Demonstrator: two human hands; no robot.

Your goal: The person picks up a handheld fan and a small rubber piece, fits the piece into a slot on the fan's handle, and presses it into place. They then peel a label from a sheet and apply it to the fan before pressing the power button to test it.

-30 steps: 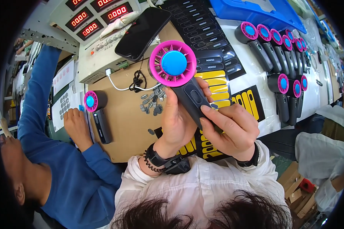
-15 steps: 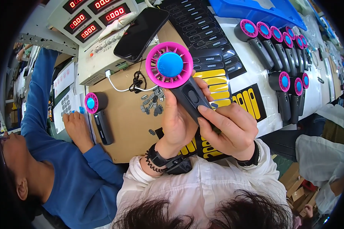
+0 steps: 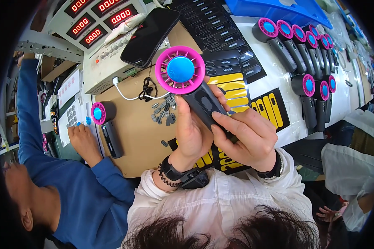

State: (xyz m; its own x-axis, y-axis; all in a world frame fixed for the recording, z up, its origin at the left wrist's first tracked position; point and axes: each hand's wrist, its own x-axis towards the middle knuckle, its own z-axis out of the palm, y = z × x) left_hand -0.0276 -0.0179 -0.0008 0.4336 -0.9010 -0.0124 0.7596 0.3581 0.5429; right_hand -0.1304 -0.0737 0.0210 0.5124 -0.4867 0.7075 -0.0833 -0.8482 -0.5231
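Observation:
A handheld fan (image 3: 207, 103) with a pink slotted ring and a blue centre cap is tilted in front of me, its dark grey handle pointing toward my right hand. My left hand (image 3: 192, 133) is closed around the handle from behind, thumb on the near side. At the handle's lower part, the thumb and index finger of my right hand (image 3: 253, 135) press on its front and edge, below an oval recess. The other right fingers are curled. Whether a small piece sits under those fingertips is hidden.
Small grey pieces (image 3: 169, 118) and another fan (image 3: 112, 137) lie on the brown board. Beyond are a black phone (image 3: 153, 35), a meter box with red displays (image 3: 108, 18) and black label sheets (image 3: 220, 31). Several fans (image 3: 282, 54) stand at right; a co-worker's hand (image 3: 83, 141) rests at left.
The fan in my hands has shifted slightly to the left, with both hands keeping their hold. The co-worker's far arm at the left has stretched further outward.

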